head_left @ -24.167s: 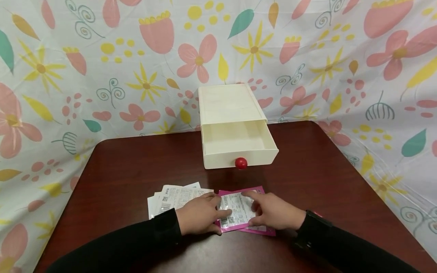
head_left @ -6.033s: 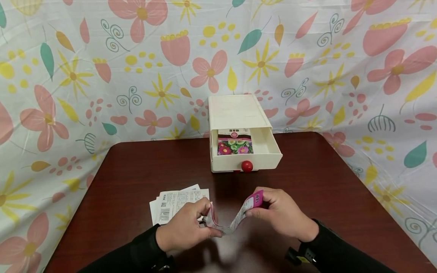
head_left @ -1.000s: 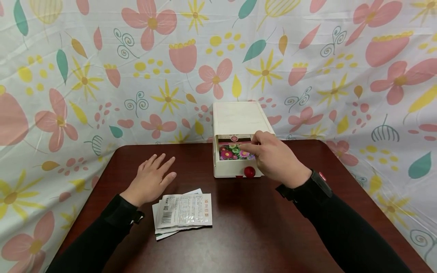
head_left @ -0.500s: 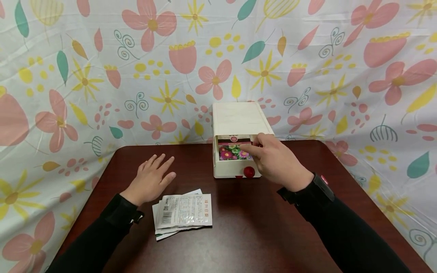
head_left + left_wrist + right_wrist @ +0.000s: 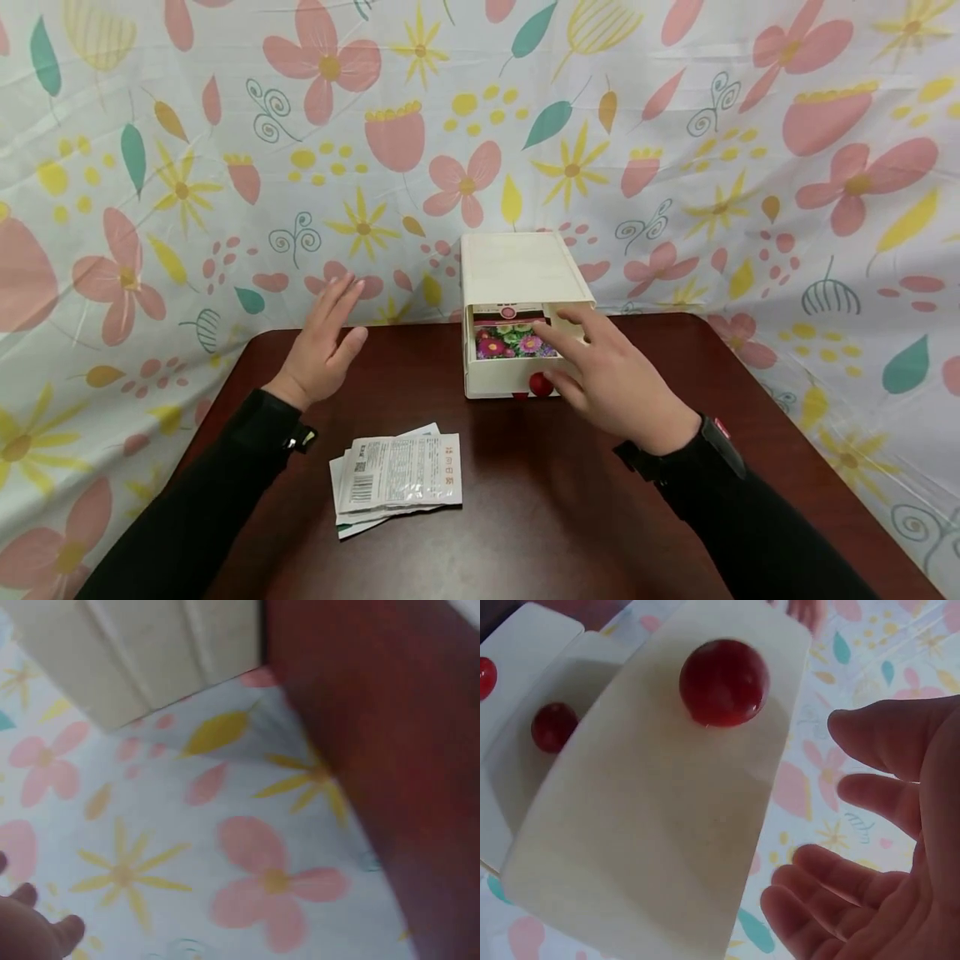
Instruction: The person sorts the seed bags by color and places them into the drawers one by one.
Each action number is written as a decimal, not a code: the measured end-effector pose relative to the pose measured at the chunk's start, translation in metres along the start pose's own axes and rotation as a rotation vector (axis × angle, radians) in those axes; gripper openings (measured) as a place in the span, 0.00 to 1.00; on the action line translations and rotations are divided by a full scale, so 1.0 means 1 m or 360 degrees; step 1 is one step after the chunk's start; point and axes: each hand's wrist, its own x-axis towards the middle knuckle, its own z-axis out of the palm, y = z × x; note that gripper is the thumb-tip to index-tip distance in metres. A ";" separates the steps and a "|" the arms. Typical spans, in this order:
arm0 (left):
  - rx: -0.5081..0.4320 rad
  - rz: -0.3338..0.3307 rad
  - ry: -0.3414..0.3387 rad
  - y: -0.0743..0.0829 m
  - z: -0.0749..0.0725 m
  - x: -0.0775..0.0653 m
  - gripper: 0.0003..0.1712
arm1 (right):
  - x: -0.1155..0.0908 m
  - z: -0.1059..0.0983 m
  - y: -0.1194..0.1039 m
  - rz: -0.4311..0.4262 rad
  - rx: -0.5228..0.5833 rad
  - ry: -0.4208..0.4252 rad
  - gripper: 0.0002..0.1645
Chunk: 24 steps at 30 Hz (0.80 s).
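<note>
A cream drawer box [image 5: 525,267] stands at the back of the table with its top drawer [image 5: 487,377] pulled partly out. Inside lies a flower-printed seed packet [image 5: 517,343], picture side up. My right hand [image 5: 618,379] hovers at the drawer's right side near the red knob [image 5: 541,384], fingers spread; the right wrist view shows a gap between them and the drawer front [image 5: 652,802]. My left hand [image 5: 315,350] is raised left of the box, fingers extended, holding nothing. Overlapping white packets [image 5: 405,471] lie printed side up nearer me.
Dark red-brown table [image 5: 525,517] beneath everything. A flower-patterned cloth [image 5: 225,150] hangs right behind the box. Lower drawers with red knobs [image 5: 555,727] show in the right wrist view.
Earlier the drawer was bare and pink packets lay on the table; now a flower packet is inside. In the last half second my right hand drew back from it; my left hand rose.
</note>
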 end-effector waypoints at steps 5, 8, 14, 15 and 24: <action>-0.0043 0.0293 0.0173 0.009 0.003 0.043 0.40 | -0.010 -0.001 -0.009 0.0038 0.0054 0.0090 0.39; -0.0066 0.0347 0.0158 0.014 0.010 0.063 0.41 | -0.015 0.001 -0.015 0.0052 0.0091 0.0105 0.40; -0.0165 0.0378 0.0121 0.018 0.032 0.091 0.44 | -0.024 0.011 -0.020 0.0056 0.0128 0.0118 0.38; -0.0193 0.0381 0.0121 0.018 0.037 0.093 0.44 | -0.025 0.013 -0.020 0.0061 0.0132 0.0116 0.37; -0.0340 0.0404 0.0019 0.015 0.075 0.103 0.40 | -0.038 0.031 -0.022 0.0185 0.0140 0.0000 0.33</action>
